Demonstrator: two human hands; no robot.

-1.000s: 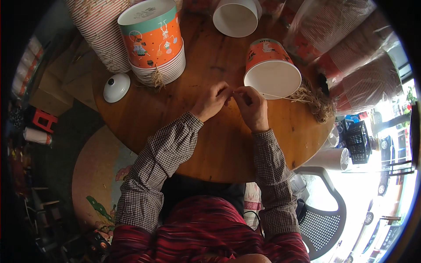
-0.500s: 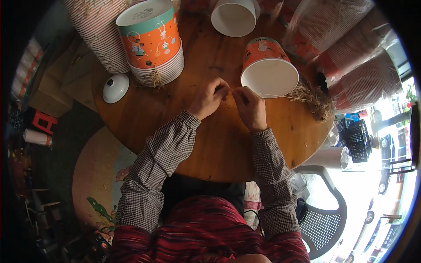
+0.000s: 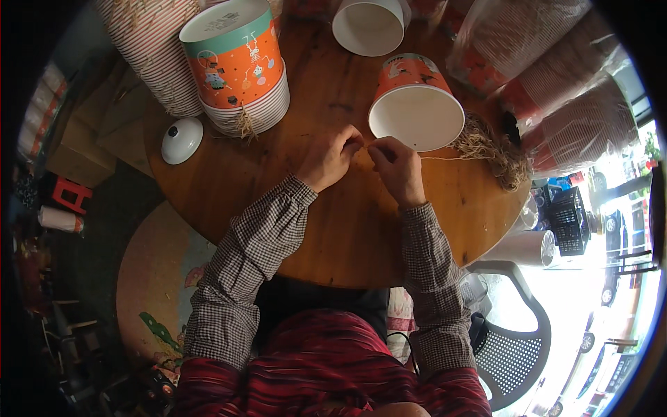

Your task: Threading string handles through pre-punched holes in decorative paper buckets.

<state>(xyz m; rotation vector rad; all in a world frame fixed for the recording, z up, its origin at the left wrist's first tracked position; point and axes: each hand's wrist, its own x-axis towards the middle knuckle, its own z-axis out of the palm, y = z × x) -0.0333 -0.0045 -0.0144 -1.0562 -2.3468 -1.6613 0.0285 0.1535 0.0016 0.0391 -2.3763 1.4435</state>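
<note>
Over the middle of the table, my left hand (image 3: 329,158) and my right hand (image 3: 399,170) face each other, fingertips pinched and a little apart. A thin pale string (image 3: 445,158) runs from my right hand toward a bundle of tan raffia strands (image 3: 497,156). What my left fingers pinch is too small to make out. Just beyond my right hand, an orange and green paper bucket (image 3: 417,118) lies on its side, its white open mouth toward me. Left of my hands, an upside-down bucket (image 3: 240,62) tops a nested stack with raffia strands caught on its rims.
A white lid (image 3: 183,140) with a black knob lies at the table's left edge. Another white bucket (image 3: 368,28) lies at the far side. Plastic-wrapped bucket stacks (image 3: 583,125) crowd the right; a tall stack (image 3: 149,55) stands at left. A mesh-backed chair (image 3: 514,347) is at lower right.
The tipped bucket has shifted slightly left and away from me. The string now shows beside its mouth, running out from my right hand. My hands have barely moved.
</note>
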